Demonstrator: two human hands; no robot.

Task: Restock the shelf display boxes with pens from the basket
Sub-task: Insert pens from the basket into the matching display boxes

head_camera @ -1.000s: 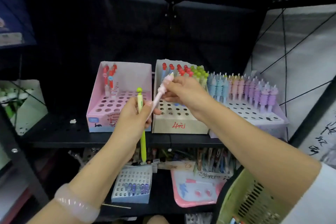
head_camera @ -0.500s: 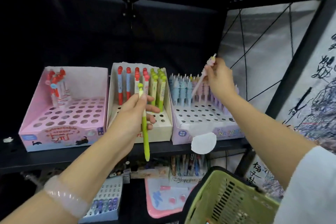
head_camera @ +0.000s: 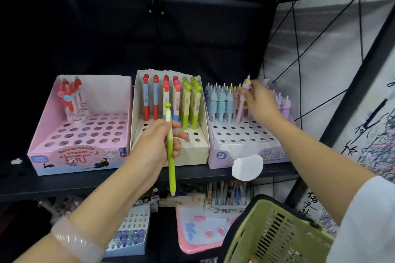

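Three display boxes stand side by side on a black shelf: a pink eraser box, a cream box with red and green pens, and a lilac box with blue, pink and purple unicorn pens. My left hand grips a green pen, held upright in front of the cream box. My right hand holds a pink unicorn pen, its tip down among the pens in the lilac box's back rows. The green basket sits at the bottom right.
A round white tag hangs off the lilac box's front. The lower shelf holds a small white pen tray, a pink pack and more pens. A black frame post and wire mesh close off the right side.
My right hand carried the pink unicorn pen from my left hand to the lilac box and lowered it into the back rows. The view shifted right; my left hand kept the green pen.
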